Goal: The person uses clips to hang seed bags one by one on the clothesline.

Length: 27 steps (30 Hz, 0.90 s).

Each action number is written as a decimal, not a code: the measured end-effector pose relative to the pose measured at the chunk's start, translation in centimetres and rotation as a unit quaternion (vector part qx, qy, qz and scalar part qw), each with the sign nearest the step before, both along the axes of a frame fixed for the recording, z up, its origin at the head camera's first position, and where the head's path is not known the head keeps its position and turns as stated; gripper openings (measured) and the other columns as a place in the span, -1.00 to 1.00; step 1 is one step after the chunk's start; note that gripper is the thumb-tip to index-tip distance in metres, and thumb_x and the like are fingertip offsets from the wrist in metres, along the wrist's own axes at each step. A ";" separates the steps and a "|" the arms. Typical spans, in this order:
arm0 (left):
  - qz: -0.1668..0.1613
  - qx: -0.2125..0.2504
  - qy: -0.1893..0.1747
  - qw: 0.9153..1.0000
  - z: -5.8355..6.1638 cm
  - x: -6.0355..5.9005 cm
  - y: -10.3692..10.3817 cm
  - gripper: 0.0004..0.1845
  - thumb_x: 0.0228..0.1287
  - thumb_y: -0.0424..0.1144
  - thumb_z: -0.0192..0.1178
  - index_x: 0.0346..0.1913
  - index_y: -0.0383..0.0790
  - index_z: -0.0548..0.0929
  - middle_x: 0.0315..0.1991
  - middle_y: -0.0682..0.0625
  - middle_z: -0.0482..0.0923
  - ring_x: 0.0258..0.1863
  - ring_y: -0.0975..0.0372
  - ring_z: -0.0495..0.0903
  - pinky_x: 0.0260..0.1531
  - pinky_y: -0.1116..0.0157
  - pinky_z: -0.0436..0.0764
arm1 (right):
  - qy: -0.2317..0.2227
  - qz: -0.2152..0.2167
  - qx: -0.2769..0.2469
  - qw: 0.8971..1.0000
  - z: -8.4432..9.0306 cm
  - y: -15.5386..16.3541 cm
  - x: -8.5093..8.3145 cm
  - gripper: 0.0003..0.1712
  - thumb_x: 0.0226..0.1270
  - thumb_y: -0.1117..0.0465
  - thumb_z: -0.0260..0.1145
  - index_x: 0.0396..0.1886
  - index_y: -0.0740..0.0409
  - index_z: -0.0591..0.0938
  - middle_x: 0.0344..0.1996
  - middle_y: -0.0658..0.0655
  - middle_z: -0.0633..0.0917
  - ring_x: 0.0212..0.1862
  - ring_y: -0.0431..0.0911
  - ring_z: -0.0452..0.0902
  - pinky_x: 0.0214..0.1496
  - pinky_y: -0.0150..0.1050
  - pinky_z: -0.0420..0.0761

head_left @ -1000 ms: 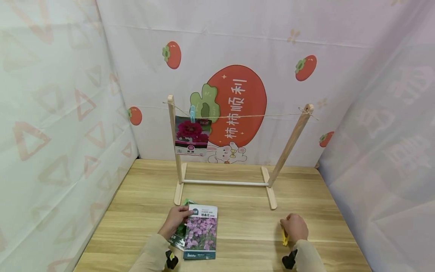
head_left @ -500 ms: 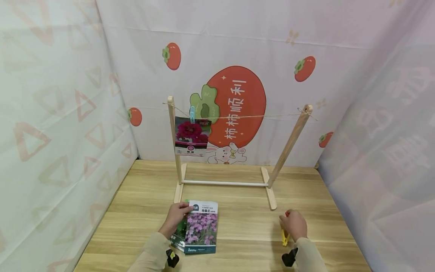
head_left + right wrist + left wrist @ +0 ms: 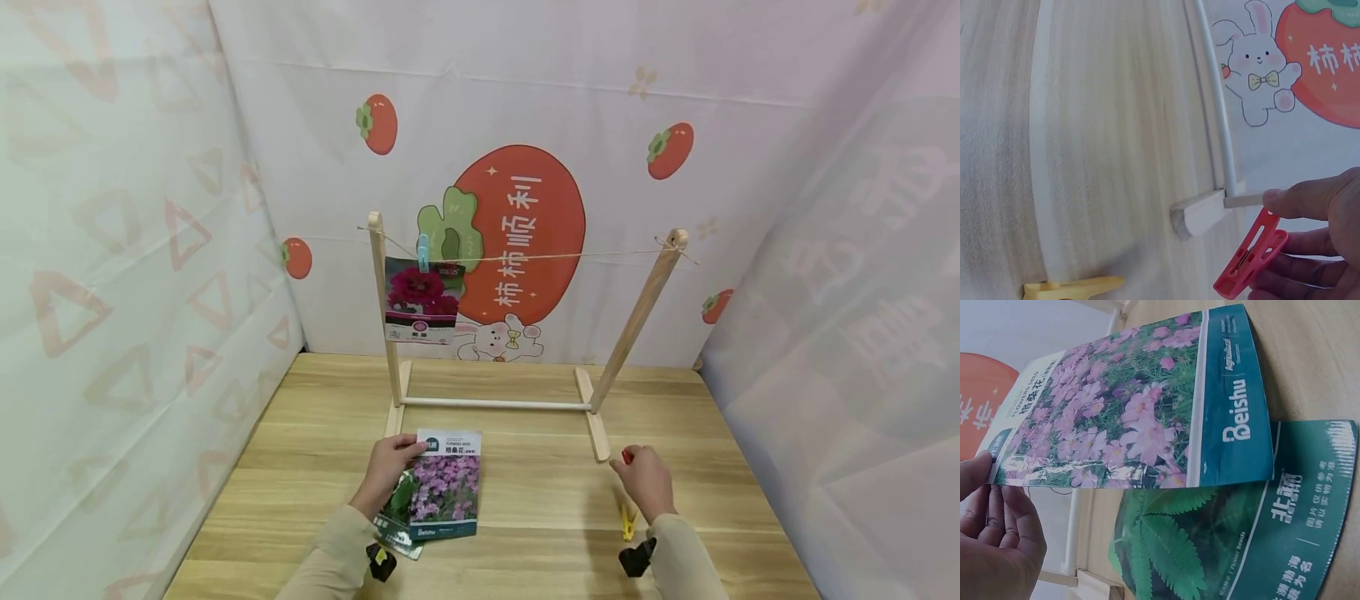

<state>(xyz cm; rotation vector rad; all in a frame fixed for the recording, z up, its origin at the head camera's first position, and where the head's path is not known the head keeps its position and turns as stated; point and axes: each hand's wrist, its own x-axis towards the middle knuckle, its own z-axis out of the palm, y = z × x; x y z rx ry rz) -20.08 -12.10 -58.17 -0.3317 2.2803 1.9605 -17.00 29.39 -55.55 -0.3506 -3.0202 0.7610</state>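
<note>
My left hand (image 3: 390, 473) pinches the top left corner of a seed packet with pink-purple flowers (image 3: 446, 487), lifted a little off the wooden table (image 3: 525, 492); the left wrist view shows the packet (image 3: 1135, 406) raised over a green fern packet (image 3: 1222, 550) lying beneath it. My right hand (image 3: 645, 483) holds a red clothespin (image 3: 1250, 256) between thumb and fingers. A yellow clothespin (image 3: 628, 523) lies on the table just below that hand. Behind stands a wooden rack (image 3: 390, 333) with a string, where a blue clip (image 3: 423, 250) holds a red-flower packet (image 3: 423, 300).
Printed fabric walls close in the table on the left, back and right. The rack's right foot (image 3: 596, 425) lies just above my right hand. A white crossbar (image 3: 495, 404) joins the rack's two posts low down.
My left hand has lifted the pink-flower packet up and away from me, uncovering the green packet. My right hand has left the yellow clothespin on the table and risen with the red one.
</note>
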 end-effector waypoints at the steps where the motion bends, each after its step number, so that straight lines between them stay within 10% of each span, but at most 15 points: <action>1: 0.000 -0.001 0.003 1.000 0.2 0.0 0.0 -0.67 0.27 -0.32 0.29 -0.05 -0.55 0.63 -0.26 -0.19 0.68 -0.38 0.30 0.59 -0.33 0.31 0.65 | 0.003 0.004 0.002 1.000 0.2 -0.2 -0.1 -0.57 0.22 0.17 0.37 -0.14 0.52 0.64 -0.44 0.28 0.62 -0.44 -0.03 0.44 -0.36 -0.09 0.51; 27: 0.048 0.036 0.028 0.998 2.7 -0.4 -0.5 -0.69 0.20 -0.31 0.36 -0.09 -0.50 0.65 -0.32 -0.06 0.72 -0.35 0.28 0.69 -0.13 0.16 0.69 | 0.066 0.025 -0.018 0.997 3.1 -2.0 -0.7 -0.56 0.22 0.18 0.40 -0.06 0.48 0.64 -0.27 0.37 0.65 -0.27 0.08 0.56 -0.20 0.03 0.58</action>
